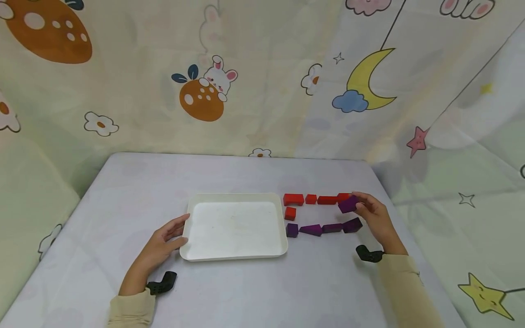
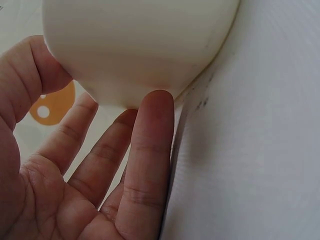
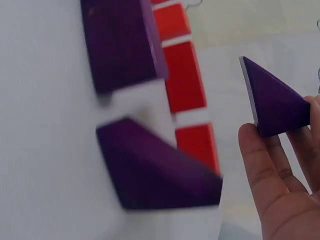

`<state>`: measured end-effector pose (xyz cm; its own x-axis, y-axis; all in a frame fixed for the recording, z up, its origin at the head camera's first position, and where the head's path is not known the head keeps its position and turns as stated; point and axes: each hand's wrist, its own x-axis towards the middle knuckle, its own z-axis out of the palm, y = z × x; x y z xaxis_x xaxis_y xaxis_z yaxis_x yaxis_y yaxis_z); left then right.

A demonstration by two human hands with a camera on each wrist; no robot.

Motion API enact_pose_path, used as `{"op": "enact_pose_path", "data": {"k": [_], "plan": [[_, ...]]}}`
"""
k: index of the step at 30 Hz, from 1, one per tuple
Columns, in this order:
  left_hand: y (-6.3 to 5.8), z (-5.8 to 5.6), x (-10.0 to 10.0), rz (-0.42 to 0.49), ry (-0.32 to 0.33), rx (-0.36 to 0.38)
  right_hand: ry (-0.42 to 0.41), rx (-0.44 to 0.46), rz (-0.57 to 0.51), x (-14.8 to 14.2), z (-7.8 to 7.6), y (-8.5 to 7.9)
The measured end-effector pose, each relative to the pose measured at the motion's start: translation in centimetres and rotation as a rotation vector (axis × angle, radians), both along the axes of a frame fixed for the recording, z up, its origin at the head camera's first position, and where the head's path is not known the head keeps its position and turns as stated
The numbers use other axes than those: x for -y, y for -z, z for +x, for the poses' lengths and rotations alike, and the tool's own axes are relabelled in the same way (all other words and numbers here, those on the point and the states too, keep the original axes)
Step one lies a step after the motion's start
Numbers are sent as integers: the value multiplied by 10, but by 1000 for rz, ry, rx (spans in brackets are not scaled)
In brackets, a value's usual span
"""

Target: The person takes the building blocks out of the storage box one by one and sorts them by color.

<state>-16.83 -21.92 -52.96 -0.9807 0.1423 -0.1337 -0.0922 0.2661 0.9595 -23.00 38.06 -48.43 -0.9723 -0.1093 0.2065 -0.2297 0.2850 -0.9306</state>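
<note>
My left hand (image 1: 162,243) is at the left edge of a shallow white tray (image 1: 234,259). In the left wrist view, its fingertips rest against the tray's outer side wall (image 2: 135,55), the fingers mostly straight. My right hand (image 1: 375,218) pinches a purple wedge-shaped block (image 3: 275,102) between thumb and fingers, raised above the table near the right end of the block rows. Below it lies a row of purple blocks (image 1: 310,230), the rightmost an angular purple block (image 3: 155,167). Behind runs a row of red blocks (image 1: 326,200), its right end partly covered by the held block.
One more red block (image 1: 290,213) lies between the two rows, beside the tray's right edge. Everything stands on a table with a pale cloth (image 1: 246,296). A patterned curtain (image 1: 266,91) hangs behind and at the sides. Each wrist wears a black camera mount (image 1: 162,283).
</note>
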Motion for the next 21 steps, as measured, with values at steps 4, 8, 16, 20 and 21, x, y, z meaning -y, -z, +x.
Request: {"op": "enact_pose_path", "data": {"k": [4,8,16,20,21], "plan": [[0,0,-1,1,1,-2,23,-4,-56,-20,3,8],[0,0,0,-5,1,-2,50,-25,-132,-37,6,15],[1,-1,0,-1,3,2,135,14,-33,-60,17,27],[1,-1,0,-7,2,7,164,54,76,-66,21,33],[1,-1,0,-9,1,7,166,64,92,-66,22,35]]}}
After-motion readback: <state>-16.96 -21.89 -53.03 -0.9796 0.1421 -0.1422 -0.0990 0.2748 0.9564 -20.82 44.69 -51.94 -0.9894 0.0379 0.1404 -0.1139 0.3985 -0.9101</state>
